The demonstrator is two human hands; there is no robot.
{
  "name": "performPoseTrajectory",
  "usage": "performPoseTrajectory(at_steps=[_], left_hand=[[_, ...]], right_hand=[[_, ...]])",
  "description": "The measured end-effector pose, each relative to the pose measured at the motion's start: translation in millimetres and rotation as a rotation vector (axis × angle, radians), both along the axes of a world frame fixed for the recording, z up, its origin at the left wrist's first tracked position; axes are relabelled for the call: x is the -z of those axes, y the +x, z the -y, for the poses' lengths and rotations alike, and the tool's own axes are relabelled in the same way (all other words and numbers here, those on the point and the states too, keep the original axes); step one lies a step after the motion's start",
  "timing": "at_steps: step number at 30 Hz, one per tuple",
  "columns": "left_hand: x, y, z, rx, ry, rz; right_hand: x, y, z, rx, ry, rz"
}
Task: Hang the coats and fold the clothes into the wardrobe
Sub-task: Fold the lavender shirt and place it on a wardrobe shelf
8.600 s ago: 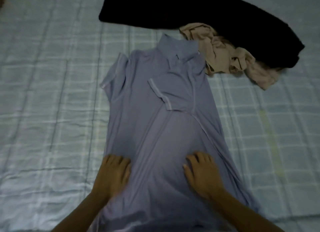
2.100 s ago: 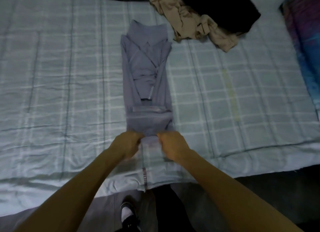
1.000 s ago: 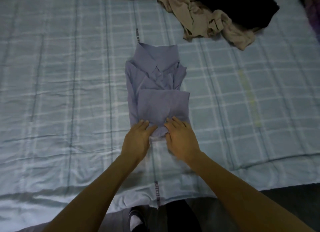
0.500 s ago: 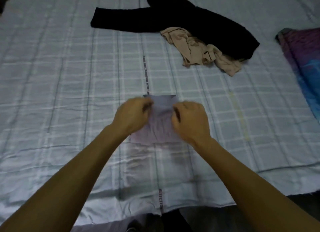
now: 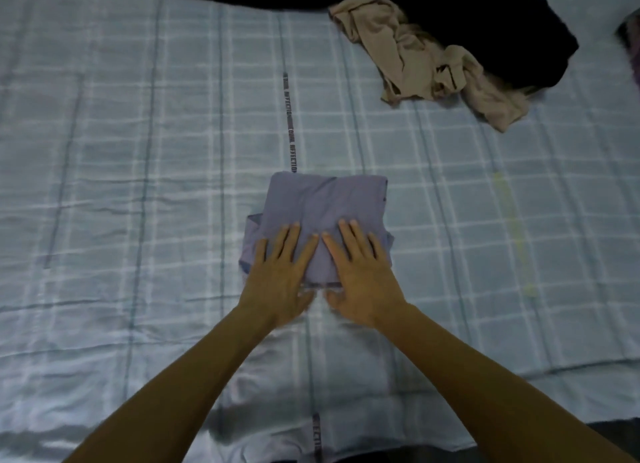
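The shirt [image 5: 325, 199] is now a compact square — your left hand [image 5: 280, 272] and right hand [image 5: 360, 272], curled a moment ago, press it flat, each grip spread, holding nothing — likely wardrobe-ready.

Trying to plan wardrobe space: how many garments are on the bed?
3. A folded purple shirt under the flat left hand and right hand, a crumpled beige garment at upper right, a black garment behind it. More may lie outside the view.
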State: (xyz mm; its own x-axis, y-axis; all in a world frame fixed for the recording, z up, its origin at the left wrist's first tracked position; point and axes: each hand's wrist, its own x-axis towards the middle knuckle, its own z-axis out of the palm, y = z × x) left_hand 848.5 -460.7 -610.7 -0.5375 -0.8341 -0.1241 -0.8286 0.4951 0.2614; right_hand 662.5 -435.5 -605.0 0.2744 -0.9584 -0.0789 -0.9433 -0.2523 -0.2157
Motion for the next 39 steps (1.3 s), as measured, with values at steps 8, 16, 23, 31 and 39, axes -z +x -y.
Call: performPoseTrajectory(at_steps=[8, 16, 23, 31, 39], left_hand=[[17.7, -11.1, 43.6, 0.051, -0.075, -0.009], [12.3, -23.3, 60.6, -0.006, -0.088, -0.044], [-63.3, 17.9, 56.9, -0.108, -0.177, -0.117], [-224.6, 147.6, 12.2, -0.280, -0.495, -0.043], [-378.9, 264.6, -72.0, -0.493, -0.650, 0.039]], right_hand=[[18.1, -10.2, 43.7, 0.022, -0.040, -0.023], [13.9, -4.9, 67.7, 0.028, -0.118, -0.066], [-54.7, 35.1, 80.9, -0.069, -0.179, -0.020], [-216.3, 164.2, 66.2, -0.249, -0.379, 0.072], [-376.1, 290.8, 20.0, -0.470, -0.523, 0.097]])
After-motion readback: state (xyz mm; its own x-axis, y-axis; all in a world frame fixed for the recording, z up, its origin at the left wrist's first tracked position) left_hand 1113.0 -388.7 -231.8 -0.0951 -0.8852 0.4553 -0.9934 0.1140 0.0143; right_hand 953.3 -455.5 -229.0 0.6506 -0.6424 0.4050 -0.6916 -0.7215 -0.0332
